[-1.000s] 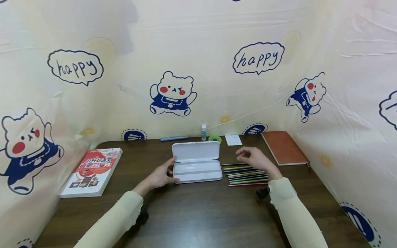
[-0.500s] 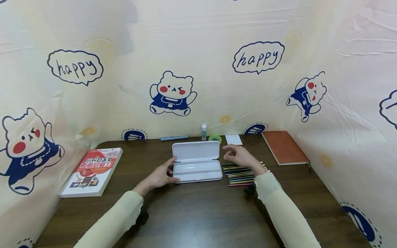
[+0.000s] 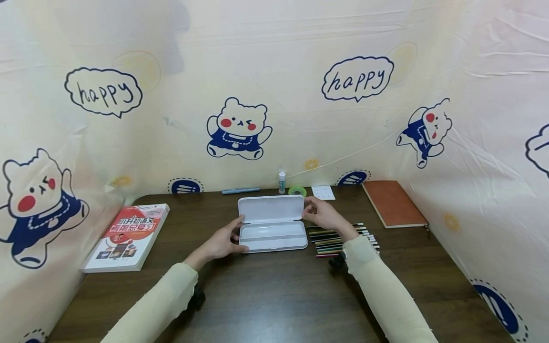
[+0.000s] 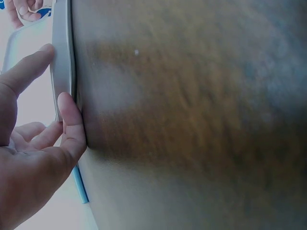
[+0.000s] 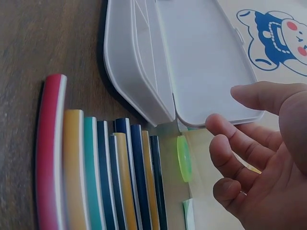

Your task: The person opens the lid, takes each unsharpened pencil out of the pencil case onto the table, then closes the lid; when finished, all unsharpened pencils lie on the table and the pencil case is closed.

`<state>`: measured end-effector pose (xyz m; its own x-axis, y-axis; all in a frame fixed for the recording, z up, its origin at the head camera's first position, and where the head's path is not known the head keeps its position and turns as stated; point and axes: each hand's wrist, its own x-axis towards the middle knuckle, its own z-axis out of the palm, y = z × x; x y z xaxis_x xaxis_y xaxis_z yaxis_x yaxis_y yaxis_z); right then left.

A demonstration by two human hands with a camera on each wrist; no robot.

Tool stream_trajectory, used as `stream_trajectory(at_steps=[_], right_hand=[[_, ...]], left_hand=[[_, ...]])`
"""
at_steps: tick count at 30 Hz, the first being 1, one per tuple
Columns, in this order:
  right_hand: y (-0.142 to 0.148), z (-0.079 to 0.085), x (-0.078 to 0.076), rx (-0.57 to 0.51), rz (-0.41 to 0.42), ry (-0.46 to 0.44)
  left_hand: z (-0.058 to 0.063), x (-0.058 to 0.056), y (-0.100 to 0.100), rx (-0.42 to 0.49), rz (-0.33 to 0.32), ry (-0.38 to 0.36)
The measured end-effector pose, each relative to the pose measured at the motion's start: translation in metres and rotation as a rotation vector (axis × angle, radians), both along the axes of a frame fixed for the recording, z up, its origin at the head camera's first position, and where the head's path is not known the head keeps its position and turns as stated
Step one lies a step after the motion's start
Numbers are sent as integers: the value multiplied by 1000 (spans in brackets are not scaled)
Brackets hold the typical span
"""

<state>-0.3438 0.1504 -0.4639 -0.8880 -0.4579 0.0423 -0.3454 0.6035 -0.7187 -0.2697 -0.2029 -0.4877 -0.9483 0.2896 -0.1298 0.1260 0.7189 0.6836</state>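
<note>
A white pencil case (image 3: pixel 272 237) lies unfolded on the table, its lid (image 3: pixel 271 209) tilted back and its divided tray facing up. My left hand (image 3: pixel 219 244) holds the case's left end, thumb at the front corner and fingers toward the lid. In the left wrist view, the fingertips touch its side wall. At the lid's right edge is my right hand (image 3: pixel 322 213), its fingers loosely bent and a gap between thumb and fingers (image 5: pixel 240 153). Whether it touches the lid cannot be told. Several colored pencils (image 5: pixel 76 163) lie side by side right of the case, partly under the right forearm.
Behind the case stand a glue stick (image 3: pixel 281 183), a green tape roll (image 3: pixel 297 191), a blue pen (image 3: pixel 240 191) and a white card (image 3: pixel 323 192). A book (image 3: pixel 127 238) lies left, a brown notebook (image 3: pixel 394 204) right. A printed curtain (image 3: pixel 274 71) surrounds the table (image 3: pixel 266 300).
My right hand has moved left from above the pencils to the lid's right edge, uncovering more pencils. The left hand and the case stay where they were.
</note>
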Motion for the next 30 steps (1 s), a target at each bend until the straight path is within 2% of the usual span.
stream_trajectory(at_steps=[8, 12, 18, 23, 30], right_hand=[[4, -4, 2, -10, 10, 9], [7, -4, 3, -30, 22, -6], [11, 0, 7, -90, 46, -95], [14, 2, 10, -102, 42, -126], [15, 1, 16, -96, 98, -111]], left_hand=[[1, 2, 0, -5, 10, 18], [0, 3, 0, 38, 43, -1], [0, 3, 1, 111, 84, -12], [1, 3, 3, 179, 111, -33], [1, 4, 1, 153, 59, -7]])
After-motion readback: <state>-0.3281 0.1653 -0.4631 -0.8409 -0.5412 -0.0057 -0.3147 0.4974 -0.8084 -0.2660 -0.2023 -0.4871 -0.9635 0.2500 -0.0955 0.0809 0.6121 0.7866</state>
